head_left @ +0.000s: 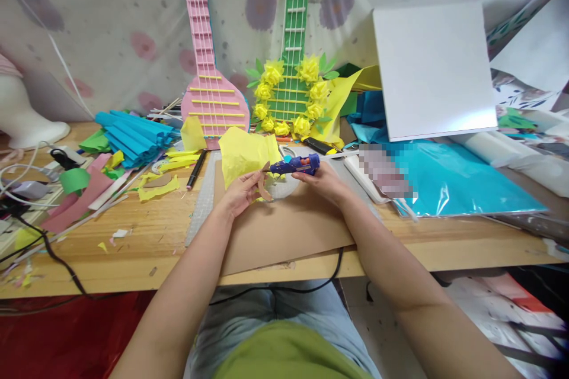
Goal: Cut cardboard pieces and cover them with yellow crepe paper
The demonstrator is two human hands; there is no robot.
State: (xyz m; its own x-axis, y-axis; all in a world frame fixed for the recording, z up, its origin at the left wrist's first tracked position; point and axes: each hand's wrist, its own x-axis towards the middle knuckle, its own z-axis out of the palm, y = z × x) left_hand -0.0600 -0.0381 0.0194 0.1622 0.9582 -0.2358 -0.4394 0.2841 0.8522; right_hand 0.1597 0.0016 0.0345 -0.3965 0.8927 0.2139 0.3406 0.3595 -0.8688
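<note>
A blue hot glue gun [299, 164] is gripped in my right hand [322, 180], its nozzle pointing left. Between the fingers of my left hand [243, 192] is a small curved piece of brown cardboard [265, 190], close to the nozzle. Whether nozzle and cardboard touch cannot be made out. Just behind my left hand a sheet of yellow crepe paper [244, 151] stands crumpled. Below both hands a large sheet of brown cardboard [284, 231] lies on a grey cutting mat [200, 213].
A pink paper guitar [216, 103] and a green one [291, 92] with yellow flowers lean at the back. Left are blue crepe paper [133, 136], a black marker [196, 170] and paper scraps. Right are a white board [435, 71] and a blue plastic-wrapped pack [462, 180]. A black cord [331, 278] hangs in front.
</note>
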